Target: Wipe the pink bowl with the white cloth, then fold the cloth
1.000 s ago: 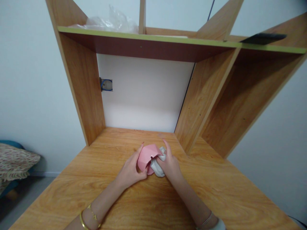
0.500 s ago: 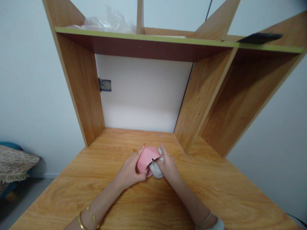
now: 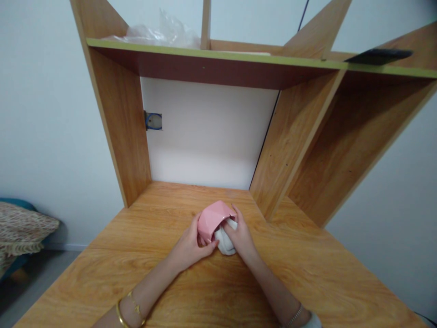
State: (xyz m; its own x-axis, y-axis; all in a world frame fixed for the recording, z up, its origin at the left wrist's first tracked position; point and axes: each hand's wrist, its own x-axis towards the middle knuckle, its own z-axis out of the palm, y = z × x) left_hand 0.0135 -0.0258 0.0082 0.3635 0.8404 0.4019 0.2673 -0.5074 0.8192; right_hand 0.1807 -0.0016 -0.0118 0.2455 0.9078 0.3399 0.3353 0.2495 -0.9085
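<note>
A pink faceted bowl-like container (image 3: pixel 215 217) is tipped on its side above the desk, its opening turned toward me and to the right. My left hand (image 3: pixel 191 248) grips it from the left, the thumb near the lower rim and the other fingers partly hidden behind it. A white cloth (image 3: pixel 226 240) is bunched at the opening. My right hand (image 3: pixel 241 232) holds this cloth, with some fingers pushed inside the container and out of sight, and one finger at the rim's right end.
The wooden desk (image 3: pixel 191 291) lies under both hands. Behind it rises a shelf unit (image 3: pixel 118 132) with upright panels. On its upper shelf lie a clear plastic bag (image 3: pixel 160 34) and a dark flat object (image 3: pixel 380 56). At far left is a patterned fringed cloth (image 3: pixel 25 228).
The pink container has turned, so its opening faces me more. My right hand's fingers have moved with the cloth into the opening. The camera view has shifted slightly.
</note>
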